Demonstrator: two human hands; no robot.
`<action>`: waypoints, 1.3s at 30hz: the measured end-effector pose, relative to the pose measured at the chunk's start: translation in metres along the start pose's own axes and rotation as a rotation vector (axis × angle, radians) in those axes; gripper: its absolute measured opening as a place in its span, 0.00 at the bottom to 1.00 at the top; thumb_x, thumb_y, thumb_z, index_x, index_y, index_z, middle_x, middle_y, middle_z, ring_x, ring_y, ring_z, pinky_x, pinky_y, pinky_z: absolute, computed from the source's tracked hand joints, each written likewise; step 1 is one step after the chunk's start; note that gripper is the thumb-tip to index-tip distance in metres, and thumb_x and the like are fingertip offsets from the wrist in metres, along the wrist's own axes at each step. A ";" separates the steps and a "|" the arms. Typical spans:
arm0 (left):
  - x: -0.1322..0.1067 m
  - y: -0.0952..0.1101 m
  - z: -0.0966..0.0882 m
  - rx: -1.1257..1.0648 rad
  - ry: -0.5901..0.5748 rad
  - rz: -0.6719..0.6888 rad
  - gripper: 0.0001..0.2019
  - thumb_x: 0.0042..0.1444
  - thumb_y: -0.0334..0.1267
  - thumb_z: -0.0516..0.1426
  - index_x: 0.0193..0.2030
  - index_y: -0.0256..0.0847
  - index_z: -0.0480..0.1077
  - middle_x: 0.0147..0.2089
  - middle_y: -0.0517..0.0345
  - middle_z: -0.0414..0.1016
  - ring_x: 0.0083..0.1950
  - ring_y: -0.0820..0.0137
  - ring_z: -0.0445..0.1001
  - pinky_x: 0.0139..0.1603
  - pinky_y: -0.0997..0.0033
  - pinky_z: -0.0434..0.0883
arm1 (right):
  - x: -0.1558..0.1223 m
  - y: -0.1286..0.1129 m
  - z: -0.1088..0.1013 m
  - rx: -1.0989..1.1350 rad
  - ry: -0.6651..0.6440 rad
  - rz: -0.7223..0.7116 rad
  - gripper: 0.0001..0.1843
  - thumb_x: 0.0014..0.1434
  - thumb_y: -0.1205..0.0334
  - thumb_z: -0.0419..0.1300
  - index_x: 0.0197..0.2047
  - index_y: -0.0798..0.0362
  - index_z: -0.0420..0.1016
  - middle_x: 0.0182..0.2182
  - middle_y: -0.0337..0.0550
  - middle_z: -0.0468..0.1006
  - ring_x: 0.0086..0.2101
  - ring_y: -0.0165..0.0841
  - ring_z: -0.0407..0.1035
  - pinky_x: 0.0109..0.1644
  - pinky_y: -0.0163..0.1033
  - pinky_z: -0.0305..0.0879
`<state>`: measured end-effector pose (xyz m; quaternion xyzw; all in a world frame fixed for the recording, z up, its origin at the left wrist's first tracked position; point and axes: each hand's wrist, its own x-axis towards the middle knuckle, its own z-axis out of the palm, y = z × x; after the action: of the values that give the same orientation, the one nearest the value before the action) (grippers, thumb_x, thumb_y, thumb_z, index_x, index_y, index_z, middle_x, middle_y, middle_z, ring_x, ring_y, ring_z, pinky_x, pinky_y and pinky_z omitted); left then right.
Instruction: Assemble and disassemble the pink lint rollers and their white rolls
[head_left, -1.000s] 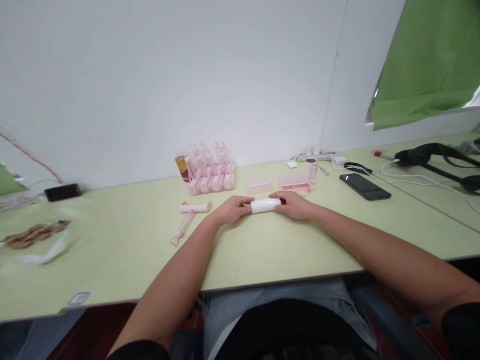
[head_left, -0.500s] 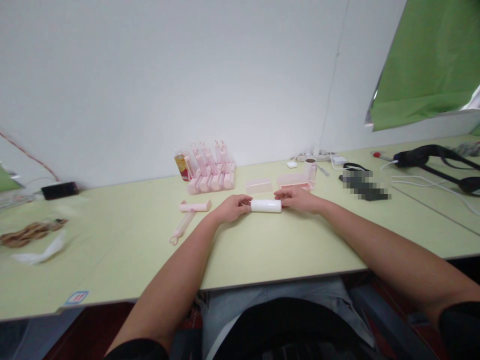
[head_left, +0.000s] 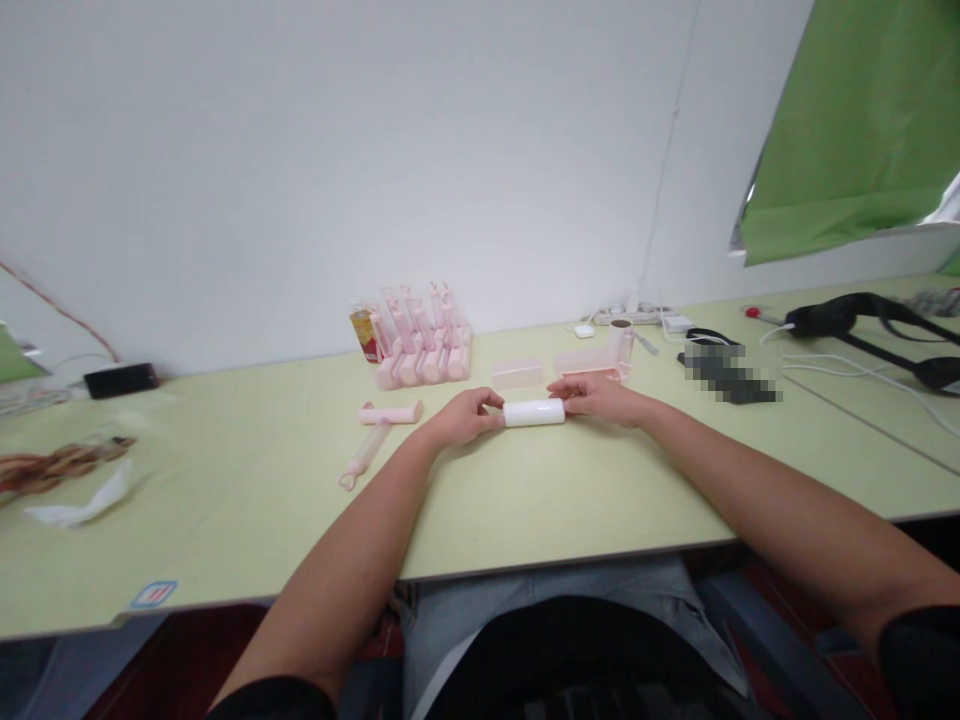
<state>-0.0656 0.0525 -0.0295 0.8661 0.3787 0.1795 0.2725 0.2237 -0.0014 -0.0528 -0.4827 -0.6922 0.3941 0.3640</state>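
Observation:
A white roll (head_left: pixel 534 412), which looks like a lint roller refill, lies crosswise on the table in front of me. My left hand (head_left: pixel 470 415) holds its left end between thumb and fingers. At the opposite end, the fingers of my right hand (head_left: pixel 598 398) are closed on the roll. Behind the roll are a clear pinkish cover (head_left: pixel 517 372) and a pink lint roller case (head_left: pixel 585 360), partly hidden by my right hand. To the left of my left hand lie a pink lint roller head (head_left: pixel 391 413) and a clear pink handle (head_left: pixel 365 455).
Several pink lint rollers (head_left: pixel 427 362) stand by the wall beside a yellow and red pack (head_left: pixel 364 332). A power strip (head_left: pixel 626 312) and black straps (head_left: pixel 855 315) with white cables are at right. A phone (head_left: pixel 120 380) and crumpled tissue (head_left: pixel 82 505) lie at left.
Almost nothing differs. The white roll has shifted very slightly to the right, with both hands still at its ends.

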 end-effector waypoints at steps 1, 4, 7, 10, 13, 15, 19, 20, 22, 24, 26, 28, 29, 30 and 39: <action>0.000 -0.001 0.000 -0.006 -0.001 0.000 0.21 0.50 0.46 0.60 0.48 0.36 0.73 0.33 0.57 0.75 0.31 0.72 0.69 0.32 0.73 0.64 | 0.000 0.001 0.000 0.012 0.002 -0.003 0.22 0.54 0.68 0.61 0.54 0.56 0.73 0.48 0.48 0.77 0.42 0.32 0.73 0.48 0.38 0.69; 0.002 -0.003 0.002 -0.043 0.003 0.014 0.23 0.49 0.45 0.61 0.50 0.36 0.72 0.38 0.54 0.77 0.33 0.71 0.71 0.35 0.73 0.66 | 0.001 0.002 0.001 0.045 0.002 -0.007 0.22 0.54 0.69 0.61 0.54 0.56 0.73 0.48 0.48 0.78 0.41 0.32 0.73 0.47 0.38 0.69; 0.003 -0.003 0.002 -0.070 -0.005 0.037 0.27 0.48 0.45 0.61 0.55 0.35 0.70 0.47 0.49 0.76 0.37 0.70 0.72 0.40 0.70 0.68 | 0.002 0.005 0.000 0.070 -0.001 0.002 0.23 0.53 0.69 0.61 0.54 0.56 0.73 0.48 0.48 0.78 0.41 0.32 0.73 0.47 0.37 0.69; 0.003 -0.002 0.001 -0.055 -0.044 0.045 0.26 0.50 0.46 0.60 0.55 0.36 0.72 0.48 0.50 0.77 0.37 0.68 0.72 0.42 0.69 0.68 | 0.004 0.010 0.000 0.084 -0.002 0.002 0.23 0.54 0.70 0.61 0.54 0.55 0.72 0.48 0.48 0.78 0.42 0.32 0.73 0.46 0.37 0.70; 0.003 -0.001 0.000 -0.035 -0.047 0.041 0.25 0.51 0.46 0.59 0.54 0.37 0.73 0.46 0.52 0.78 0.37 0.68 0.72 0.42 0.69 0.68 | 0.006 0.012 -0.001 0.068 -0.001 -0.017 0.22 0.54 0.70 0.60 0.54 0.55 0.72 0.48 0.47 0.78 0.42 0.32 0.73 0.46 0.36 0.70; 0.002 -0.001 0.000 -0.026 -0.040 0.039 0.25 0.51 0.46 0.59 0.54 0.37 0.73 0.47 0.52 0.78 0.37 0.68 0.72 0.42 0.69 0.68 | 0.007 0.012 -0.001 0.040 0.004 -0.031 0.22 0.54 0.69 0.60 0.53 0.55 0.72 0.48 0.47 0.78 0.41 0.32 0.73 0.45 0.37 0.70; 0.002 -0.001 0.001 -0.017 -0.032 0.036 0.26 0.50 0.46 0.59 0.55 0.36 0.73 0.47 0.52 0.78 0.37 0.67 0.72 0.43 0.68 0.68 | 0.007 0.009 0.000 0.000 0.027 -0.041 0.21 0.52 0.70 0.60 0.51 0.55 0.74 0.47 0.47 0.78 0.41 0.33 0.73 0.44 0.37 0.70; 0.002 -0.002 0.001 -0.016 -0.029 0.036 0.26 0.50 0.46 0.59 0.55 0.36 0.73 0.47 0.52 0.78 0.37 0.67 0.72 0.42 0.68 0.68 | 0.008 0.007 0.000 -0.010 0.028 -0.040 0.20 0.52 0.71 0.60 0.50 0.55 0.74 0.46 0.46 0.79 0.41 0.33 0.73 0.44 0.37 0.70; 0.003 -0.002 0.001 -0.015 -0.026 0.037 0.25 0.50 0.46 0.59 0.54 0.36 0.73 0.46 0.52 0.78 0.37 0.68 0.72 0.42 0.69 0.68 | 0.008 0.006 0.000 -0.041 0.028 -0.043 0.20 0.51 0.72 0.59 0.49 0.55 0.74 0.45 0.45 0.79 0.41 0.32 0.73 0.44 0.37 0.70; 0.003 -0.002 0.001 -0.010 -0.029 0.037 0.24 0.51 0.46 0.59 0.54 0.36 0.73 0.45 0.53 0.78 0.37 0.68 0.72 0.41 0.69 0.67 | 0.008 0.004 0.000 -0.073 0.031 -0.051 0.19 0.51 0.72 0.59 0.48 0.56 0.75 0.44 0.45 0.79 0.40 0.32 0.73 0.45 0.37 0.70; 0.003 -0.002 0.001 -0.001 -0.034 0.035 0.24 0.51 0.45 0.59 0.53 0.36 0.73 0.45 0.53 0.78 0.36 0.68 0.72 0.41 0.70 0.67 | 0.008 0.003 0.001 -0.086 0.018 -0.065 0.19 0.50 0.73 0.59 0.47 0.55 0.75 0.43 0.44 0.79 0.40 0.32 0.73 0.45 0.36 0.69; 0.003 -0.001 0.000 0.009 -0.036 0.035 0.24 0.51 0.45 0.58 0.53 0.36 0.74 0.44 0.54 0.78 0.36 0.68 0.72 0.40 0.70 0.67 | 0.007 0.003 0.002 -0.081 -0.005 -0.081 0.19 0.49 0.73 0.58 0.46 0.55 0.75 0.42 0.42 0.79 0.39 0.32 0.73 0.44 0.35 0.69; 0.003 -0.001 0.000 0.014 -0.035 0.035 0.23 0.51 0.45 0.58 0.53 0.37 0.74 0.43 0.54 0.78 0.36 0.68 0.72 0.40 0.70 0.67 | 0.007 0.004 0.003 -0.076 -0.012 -0.092 0.19 0.49 0.73 0.58 0.46 0.55 0.74 0.41 0.42 0.79 0.39 0.32 0.73 0.43 0.35 0.69; 0.003 -0.001 0.000 0.018 -0.033 0.035 0.23 0.51 0.45 0.58 0.53 0.37 0.74 0.43 0.54 0.78 0.36 0.68 0.72 0.40 0.70 0.67 | 0.007 0.004 0.004 -0.073 -0.012 -0.105 0.19 0.50 0.73 0.58 0.46 0.55 0.74 0.40 0.41 0.79 0.39 0.32 0.73 0.43 0.34 0.68; 0.001 0.002 -0.001 0.019 -0.029 0.027 0.23 0.51 0.45 0.57 0.53 0.37 0.73 0.45 0.54 0.78 0.37 0.68 0.73 0.41 0.70 0.68 | 0.011 0.015 0.008 -0.082 0.059 -0.138 0.16 0.52 0.71 0.57 0.45 0.54 0.75 0.40 0.41 0.80 0.38 0.32 0.73 0.41 0.34 0.68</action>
<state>-0.0644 0.0528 -0.0278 0.8762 0.3646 0.1670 0.2672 0.2198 0.0111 -0.0681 -0.4595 -0.7285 0.3251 0.3906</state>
